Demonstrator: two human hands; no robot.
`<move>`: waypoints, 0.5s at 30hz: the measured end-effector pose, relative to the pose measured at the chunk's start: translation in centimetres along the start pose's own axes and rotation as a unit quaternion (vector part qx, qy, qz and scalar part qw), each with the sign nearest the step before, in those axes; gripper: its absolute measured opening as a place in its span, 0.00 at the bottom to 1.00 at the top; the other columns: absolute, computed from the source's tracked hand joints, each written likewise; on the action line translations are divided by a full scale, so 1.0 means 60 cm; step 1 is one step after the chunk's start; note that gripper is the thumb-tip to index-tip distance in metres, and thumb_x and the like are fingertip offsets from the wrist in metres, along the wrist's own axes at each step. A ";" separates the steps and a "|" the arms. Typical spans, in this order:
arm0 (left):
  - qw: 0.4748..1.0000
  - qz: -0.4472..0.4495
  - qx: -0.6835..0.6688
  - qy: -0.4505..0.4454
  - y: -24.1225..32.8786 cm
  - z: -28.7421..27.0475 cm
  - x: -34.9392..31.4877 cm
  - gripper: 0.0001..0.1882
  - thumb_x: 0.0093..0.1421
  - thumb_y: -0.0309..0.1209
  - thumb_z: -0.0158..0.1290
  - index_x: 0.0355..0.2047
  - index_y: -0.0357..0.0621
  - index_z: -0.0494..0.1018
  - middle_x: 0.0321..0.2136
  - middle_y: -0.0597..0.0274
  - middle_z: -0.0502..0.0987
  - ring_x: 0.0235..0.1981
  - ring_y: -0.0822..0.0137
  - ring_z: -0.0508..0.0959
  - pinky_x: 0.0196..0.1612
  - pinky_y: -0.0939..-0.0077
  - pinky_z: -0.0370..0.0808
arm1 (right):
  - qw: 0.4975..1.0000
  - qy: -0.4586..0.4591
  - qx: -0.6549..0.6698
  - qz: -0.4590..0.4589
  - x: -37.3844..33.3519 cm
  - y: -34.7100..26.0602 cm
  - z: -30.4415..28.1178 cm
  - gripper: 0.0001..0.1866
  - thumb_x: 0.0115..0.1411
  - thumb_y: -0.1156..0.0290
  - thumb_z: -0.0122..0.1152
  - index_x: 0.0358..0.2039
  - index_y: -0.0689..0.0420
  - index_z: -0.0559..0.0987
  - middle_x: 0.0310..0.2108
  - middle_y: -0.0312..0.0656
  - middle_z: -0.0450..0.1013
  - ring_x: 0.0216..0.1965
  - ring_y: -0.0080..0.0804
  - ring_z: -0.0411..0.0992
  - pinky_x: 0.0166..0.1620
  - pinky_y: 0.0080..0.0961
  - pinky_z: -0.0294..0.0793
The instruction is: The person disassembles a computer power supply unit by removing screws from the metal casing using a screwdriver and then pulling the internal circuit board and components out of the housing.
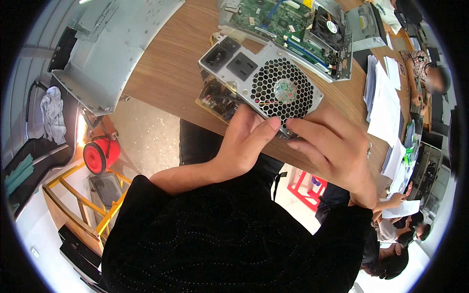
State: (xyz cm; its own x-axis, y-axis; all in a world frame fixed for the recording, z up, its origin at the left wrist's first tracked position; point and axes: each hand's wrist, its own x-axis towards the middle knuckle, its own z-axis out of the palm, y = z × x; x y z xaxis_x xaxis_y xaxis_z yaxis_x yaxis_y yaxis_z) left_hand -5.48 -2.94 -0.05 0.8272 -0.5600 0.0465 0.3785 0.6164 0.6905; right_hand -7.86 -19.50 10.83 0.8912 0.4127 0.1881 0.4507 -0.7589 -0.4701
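A person in a black top [234, 234] sits or stands at the near edge of a wood-topped bench [163, 68], bare forearms reaching forward. Over that edge, about midway along, is a power supply unit [264, 80], tilted so its silver face, with a honeycomb grille and a black power socket [215, 56], shows upward. The left hand [242, 141] grips it: thumb along the face's near side, other fingers tucked underneath and mostly hidden, probably to steady the unit at this slant. The right hand [337, 141] is curled, index finger and thumb drawn nearly together at the face's near right corner; I cannot tell whether they pinch the metal or some small part there. The slant seems to leave that corner within easy reach. Wires and components [220, 100] are exposed under the face, left of the grille.

Beyond, toward the bench's far edge, a green circuit board [264, 24] lies in a metal tray, with a black fan [326, 25] at its right; set back there, it leaves working room in front. A boxy metal drive [364, 27] stands just beside it. Loose papers [383, 105] run along the right edge. At the left end is a large bare metal panel [122, 44]. Farther right, other people sit among papers.
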 end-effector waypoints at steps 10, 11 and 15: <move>0.999 -0.023 0.029 0.023 0.008 -0.007 -0.015 0.22 0.67 0.26 0.43 0.60 0.33 0.57 0.56 0.54 0.68 0.57 0.67 0.67 0.61 0.69 0.61 | 0.999 0.029 0.025 0.029 -0.016 0.023 -0.007 0.12 0.51 0.71 0.70 0.35 0.60 0.79 0.32 0.43 0.73 0.28 0.38 0.74 0.29 0.29 0.74; 0.998 -0.032 0.039 0.022 0.008 -0.008 -0.015 0.23 0.67 0.26 0.43 0.60 0.33 0.56 0.56 0.54 0.67 0.57 0.66 0.67 0.61 0.69 0.61 | 0.993 0.074 0.041 0.089 -0.038 0.043 -0.023 0.13 0.51 0.69 0.70 0.35 0.61 0.79 0.32 0.44 0.73 0.28 0.39 0.74 0.30 0.29 0.74; 0.999 -0.020 0.036 0.029 -0.008 -0.008 -0.018 0.25 0.65 0.26 0.43 0.61 0.33 0.56 0.57 0.54 0.66 0.58 0.66 0.66 0.62 0.67 0.59 | 0.950 0.102 0.018 0.294 -0.160 0.149 -0.033 0.18 0.51 0.67 0.71 0.40 0.62 0.78 0.35 0.48 0.73 0.33 0.45 0.74 0.35 0.32 0.74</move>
State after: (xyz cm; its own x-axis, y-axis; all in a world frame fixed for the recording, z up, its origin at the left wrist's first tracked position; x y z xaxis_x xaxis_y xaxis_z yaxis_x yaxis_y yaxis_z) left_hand -6.36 -2.36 -0.81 0.8362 -0.5480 -0.0226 0.3818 0.5520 0.7413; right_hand -12.30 -31.24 6.55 0.9816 -0.1857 0.0453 -0.1267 -0.8096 -0.5732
